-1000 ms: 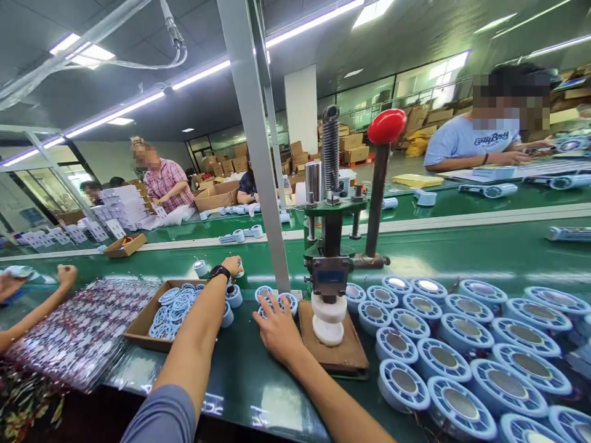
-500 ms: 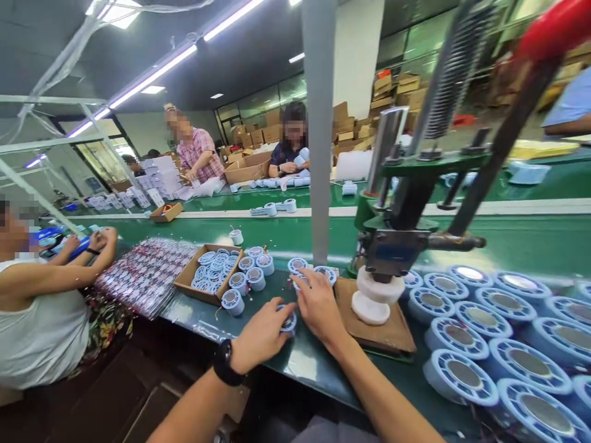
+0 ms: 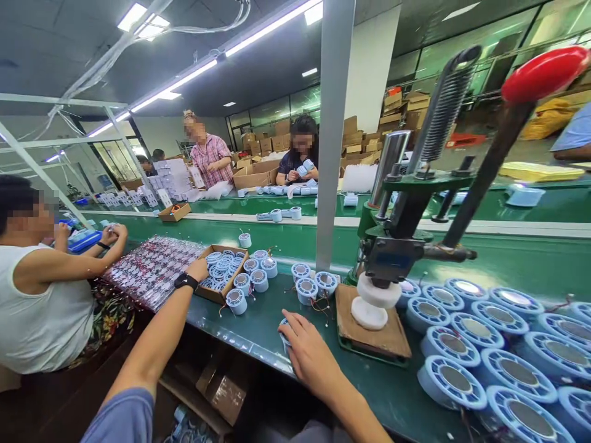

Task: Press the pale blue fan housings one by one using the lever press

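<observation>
My left hand (image 3: 197,269) reaches to the near left side of a cardboard box (image 3: 213,294) of light blue plastic rings (image 3: 226,266). Its fingertips are hard to make out there, so I cannot tell whether they grip a ring. Close to the front table edge, my right hand (image 3: 307,347) is closed on a light blue ring-shaped part (image 3: 283,332), mostly covered by the fingers. Beyond it stand three round light blue housings (image 3: 306,289) with grey disc tops and thin wires. Several similar housings (image 3: 259,280) are grouped right of the box.
To my right stands a green hand press (image 3: 392,252) with a red-knobbed lever and white pads over a brown board (image 3: 346,307). Many larger-looking blue housings (image 3: 462,378) fill the right side. A wired circuit-board sheet (image 3: 152,264) lies left, beside a seated co-worker (image 3: 46,295).
My left hand has left the front-edge part and swung left to the ring box. My right hand has drawn back from the housings by the post to the part at the front edge.
</observation>
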Demonstrator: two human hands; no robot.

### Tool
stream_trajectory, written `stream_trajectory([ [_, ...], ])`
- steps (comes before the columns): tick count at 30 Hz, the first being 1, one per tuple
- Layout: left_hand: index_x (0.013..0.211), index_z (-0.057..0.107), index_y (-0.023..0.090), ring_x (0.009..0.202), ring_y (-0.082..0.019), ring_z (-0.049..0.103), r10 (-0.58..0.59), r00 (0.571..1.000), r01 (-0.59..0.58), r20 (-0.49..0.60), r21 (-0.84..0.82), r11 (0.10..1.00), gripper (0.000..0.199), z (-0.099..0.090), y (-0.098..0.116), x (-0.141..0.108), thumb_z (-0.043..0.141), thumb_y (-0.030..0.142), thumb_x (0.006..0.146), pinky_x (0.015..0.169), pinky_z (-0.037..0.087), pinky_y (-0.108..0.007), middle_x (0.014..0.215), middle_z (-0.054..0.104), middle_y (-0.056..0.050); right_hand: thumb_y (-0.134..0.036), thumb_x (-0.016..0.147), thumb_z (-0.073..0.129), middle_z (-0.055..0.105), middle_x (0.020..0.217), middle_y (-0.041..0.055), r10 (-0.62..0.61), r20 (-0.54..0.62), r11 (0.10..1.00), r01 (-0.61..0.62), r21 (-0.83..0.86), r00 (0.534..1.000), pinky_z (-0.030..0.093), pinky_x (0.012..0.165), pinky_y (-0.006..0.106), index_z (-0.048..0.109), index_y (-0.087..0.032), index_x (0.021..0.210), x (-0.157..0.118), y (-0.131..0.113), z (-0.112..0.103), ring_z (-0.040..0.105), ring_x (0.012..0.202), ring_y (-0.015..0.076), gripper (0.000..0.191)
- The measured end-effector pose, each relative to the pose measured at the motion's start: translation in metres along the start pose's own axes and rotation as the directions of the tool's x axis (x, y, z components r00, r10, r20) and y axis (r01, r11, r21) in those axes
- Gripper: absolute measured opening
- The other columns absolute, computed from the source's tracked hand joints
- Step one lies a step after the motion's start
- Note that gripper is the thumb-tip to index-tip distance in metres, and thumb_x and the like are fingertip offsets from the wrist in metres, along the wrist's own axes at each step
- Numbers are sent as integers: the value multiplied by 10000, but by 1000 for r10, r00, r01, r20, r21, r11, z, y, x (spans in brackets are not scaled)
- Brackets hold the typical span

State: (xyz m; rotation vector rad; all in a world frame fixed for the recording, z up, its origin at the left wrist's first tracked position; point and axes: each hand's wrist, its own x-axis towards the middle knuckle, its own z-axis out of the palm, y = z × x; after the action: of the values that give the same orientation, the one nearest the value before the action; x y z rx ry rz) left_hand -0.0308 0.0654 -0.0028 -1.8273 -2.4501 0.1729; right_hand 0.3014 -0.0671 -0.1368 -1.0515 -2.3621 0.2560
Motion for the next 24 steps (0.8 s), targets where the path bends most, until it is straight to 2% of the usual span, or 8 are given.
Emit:
stream_trajectory([
  [5,1156,643,33,1070,-326,659,-80,988,72,-129,-70,995,327,-9,1,-16,539,208,901,920,508,-416,1093,692,-233,-66,805,557,468,1444,70,83,-17,990,-84,-117,996,486,894,445,577,-271,1263,-34,5,-23,519,1104,278,502],
  [8,1246,632,156,1104,-248,650,72,985,-100,-158,-175,980,364,-1,24,-55,487,229,920,969,490,-323,1179,703,-106,-114,797,635,548,1323,82,138,-79,982,-147,-116,987,467,897,443,584,-293,1279,-46,11,-29,539,1036,258,516],
  [10,1176,683,225,1028,-204,672,292,949,-315,-118,-359,879,314,21,57,-91,520,270,912,929,513,-280,1125,731,-29,-164,782,704,580,1213,92,182,-132,979,-192,-66,974,467,901,432,604,-287,1261,-48,14,-26,549,1028,250,505],
  [12,1121,713,224,1007,-200,672,507,854,-477,-116,-565,674,290,53,95,-126,521,238,903,926,524,-302,1096,740,-37,-205,753,763,582,1123,98,229,-181,972,-236,-14,956,481,878,415,619,-271,1245,-47,16,-20,563,1010,243,517],
  [14,1124,715,201,1066,-228,640,556,807,-550,-199,-599,583,305,83,127,-149,503,202,904,972,507,-376,1142,719,-78,-229,738,784,575,1073,99,277,-222,960,-280,18,935,498,834,398,627,-257,1240,-48,16,-12,577,958,231,526],
  [16,1164,698,188,1137,-246,595,528,801,-576,-282,-602,553,338,103,142,-159,454,194,930,1023,473,-447,1214,682,-110,-232,748,764,569,1086,105,308,-249,951,-305,51,918,512,820,396,622,-250,1255,-51,16,-7,585,931,222,527],
  [20,1330,592,222,1262,-230,515,582,768,-585,-268,-664,466,394,108,129,-158,476,270,956,1106,413,-470,1346,606,-107,-207,795,648,516,1315,124,270,-230,957,-234,172,935,506,977,411,544,-233,1355,-62,20,-8,556,1167,251,570],
  [24,1364,559,254,1335,-270,451,613,762,-568,-210,-672,475,579,102,118,-164,687,226,800,1153,352,-518,1415,561,-90,-211,846,579,545,1360,89,262,-208,942,-203,269,942,499,1023,372,499,-232,1387,-65,20,-7,550,1237,222,547],
])
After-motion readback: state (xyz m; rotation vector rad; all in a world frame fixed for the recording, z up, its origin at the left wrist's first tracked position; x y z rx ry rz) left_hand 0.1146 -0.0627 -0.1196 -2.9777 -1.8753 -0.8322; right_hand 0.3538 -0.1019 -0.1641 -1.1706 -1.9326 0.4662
